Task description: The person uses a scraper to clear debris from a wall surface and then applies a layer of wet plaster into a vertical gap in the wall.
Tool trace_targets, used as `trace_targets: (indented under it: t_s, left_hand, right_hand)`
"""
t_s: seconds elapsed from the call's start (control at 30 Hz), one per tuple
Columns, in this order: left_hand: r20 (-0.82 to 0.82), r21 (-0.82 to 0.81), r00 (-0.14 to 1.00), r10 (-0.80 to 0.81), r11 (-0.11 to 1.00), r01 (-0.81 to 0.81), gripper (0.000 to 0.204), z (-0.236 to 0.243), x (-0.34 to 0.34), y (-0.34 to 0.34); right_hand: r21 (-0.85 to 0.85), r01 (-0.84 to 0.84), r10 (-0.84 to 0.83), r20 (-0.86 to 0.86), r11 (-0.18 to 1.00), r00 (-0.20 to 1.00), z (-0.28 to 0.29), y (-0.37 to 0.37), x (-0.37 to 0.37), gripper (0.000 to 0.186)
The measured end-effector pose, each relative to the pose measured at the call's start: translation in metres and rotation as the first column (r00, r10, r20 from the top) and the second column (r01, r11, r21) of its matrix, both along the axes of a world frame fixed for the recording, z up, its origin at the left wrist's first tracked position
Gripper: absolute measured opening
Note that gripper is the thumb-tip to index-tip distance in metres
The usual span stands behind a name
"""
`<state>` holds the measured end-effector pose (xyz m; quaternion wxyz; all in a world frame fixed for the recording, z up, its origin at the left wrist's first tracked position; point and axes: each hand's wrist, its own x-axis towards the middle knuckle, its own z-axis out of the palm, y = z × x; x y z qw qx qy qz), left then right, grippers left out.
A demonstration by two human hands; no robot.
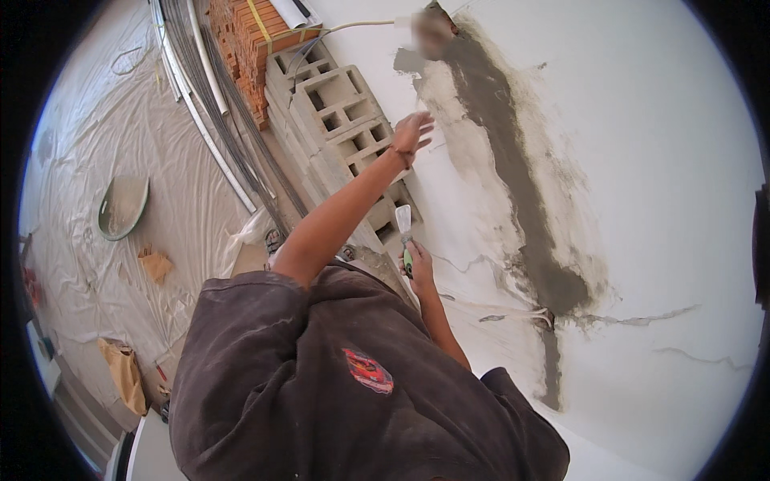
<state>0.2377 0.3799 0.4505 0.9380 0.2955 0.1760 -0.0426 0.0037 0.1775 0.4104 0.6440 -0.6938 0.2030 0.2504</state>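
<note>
My left arm stretches forward, and my left hand is open, its fingers extended and slightly blurred beside the white wall. Nothing shows in it. Closer to my body, my right hand is closed around the green handle of a putty knife, whose pale, smeared blade points away from me. A long band of dark grey mortar runs down the wall to the right of both hands, with thinner smears along its edges. Below it, a narrower grey strip continues past some pale cables.
Concrete blocks are stacked along the wall, with orange bricks behind. Long pipes lie to their left. Plastic sheeting covers the floor, bearing a green-rimmed tub and a brown paper bag. Cracks cross the wall.
</note>
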Motion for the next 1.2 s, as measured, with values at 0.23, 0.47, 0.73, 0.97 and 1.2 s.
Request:
trace_targets:
  t_s: [0.23,0.47,0.73,0.97,1.2]
  left_hand:
    - [-0.275,-0.191,0.952,0.134,0.963,-0.191,0.037,0.027,0.040,-0.035]
    - [-0.341,-0.340,0.938,0.058,0.923,-0.181,0.037,0.034,0.045,-0.028]
    - [-0.186,-0.397,0.980,0.075,0.906,-0.144,0.044,0.000,0.018,0.007]
    - [-0.314,-0.106,0.949,0.032,0.992,-0.069,0.056,-0.114,-0.119,0.078]
    - [-0.626,0.222,0.771,0.115,0.974,0.035,0.044,-0.202,-0.347,0.168]
  right_hand:
    - [-0.010,0.226,-0.226,0.012,0.974,0.974,0.013,-0.047,-0.036,0.028]
    - [0.005,0.095,-0.095,0.136,0.995,0.986,0.030,-0.043,-0.009,0.026]
    - [-0.361,-0.045,0.208,0.427,0.931,0.880,0.077,0.010,0.114,0.026]
    - [-0.729,0.155,0.480,0.578,0.666,0.660,0.074,0.040,0.187,0.028]
    - [-0.725,0.172,0.438,0.568,0.667,0.696,0.086,0.038,0.177,0.025]
